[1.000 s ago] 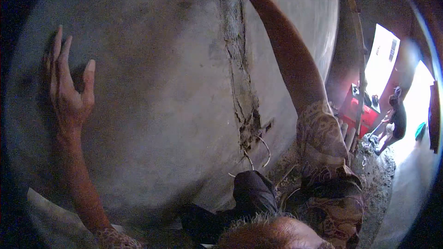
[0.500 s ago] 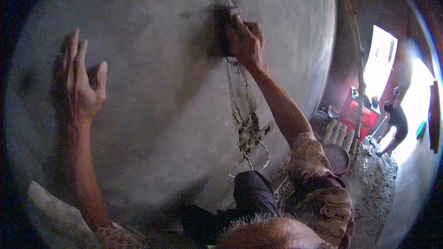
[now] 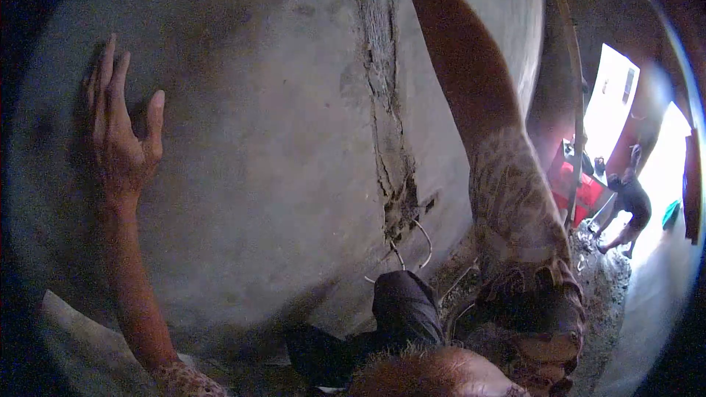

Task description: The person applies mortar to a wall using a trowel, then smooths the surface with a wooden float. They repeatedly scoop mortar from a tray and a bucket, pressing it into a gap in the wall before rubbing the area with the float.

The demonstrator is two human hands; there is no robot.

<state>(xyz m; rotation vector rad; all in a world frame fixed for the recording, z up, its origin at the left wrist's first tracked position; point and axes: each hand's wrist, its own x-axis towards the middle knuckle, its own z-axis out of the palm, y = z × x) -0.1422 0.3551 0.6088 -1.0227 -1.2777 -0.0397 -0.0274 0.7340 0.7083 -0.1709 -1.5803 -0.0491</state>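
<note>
My left hand [image 3: 123,143] rests on the grey plastered wall [image 3: 257,147], fingers stretched out and thumb apart, holding nothing. My right forearm [image 3: 463,59] reaches up past the top edge of the picture. The right hand itself is out of sight, along with anything it holds. Between the arms a rough vertical strip [image 3: 386,103] runs down the wall, with cracked edges and coarse fill. It ends in a broken dark hole [image 3: 401,209], from which a thin pale cable [image 3: 428,242] loops out.
A dark-trousered knee [image 3: 404,301] is close to the wall below the hole. To the right, another person [image 3: 630,202] bends over near a bright opening. A wooden pole [image 3: 576,103], a red object [image 3: 585,190] and rubble [image 3: 607,287] are also on that side.
My right hand, which was pressing a dark object against the strip, has moved up out of the picture. More of the strip shows. My left hand stays flat on the wall.
</note>
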